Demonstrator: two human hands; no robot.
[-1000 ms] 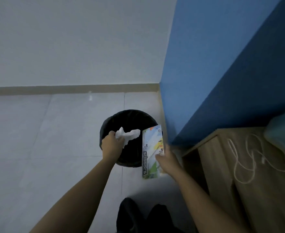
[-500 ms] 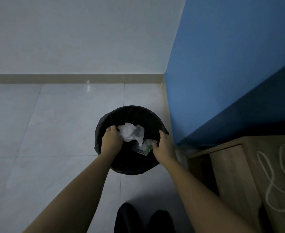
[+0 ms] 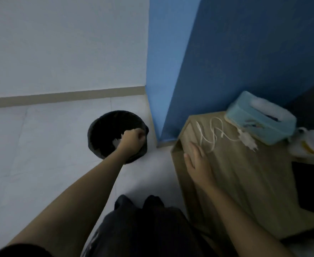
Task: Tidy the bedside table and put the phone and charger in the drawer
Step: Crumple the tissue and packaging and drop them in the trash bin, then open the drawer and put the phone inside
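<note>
My left hand (image 3: 132, 139) hangs over the black bin (image 3: 98, 130) with its fingers curled. A crumpled white tissue (image 3: 116, 143) shows in the bin just beneath it. My right hand (image 3: 198, 162) lies flat and open on the left part of the wooden bedside table (image 3: 245, 182), fingertips close to the white charger cable (image 3: 212, 134). The cable runs to its white plug (image 3: 247, 140). At the table's right edge lies a dark flat rectangle (image 3: 311, 186), which looks like the phone. No drawer is visible.
A teal tissue box (image 3: 261, 117) stands at the table's back, against the blue wall (image 3: 226, 62). Beside it at the right edge is a white cup-like object (image 3: 311, 143). The bin stands on pale floor tiles left of the table. My dark-clothed legs (image 3: 148, 229) are at the bottom.
The colourful packet left my right hand and went into the bin. My right hand then moved from the bin onto the table top. The view swung right.
</note>
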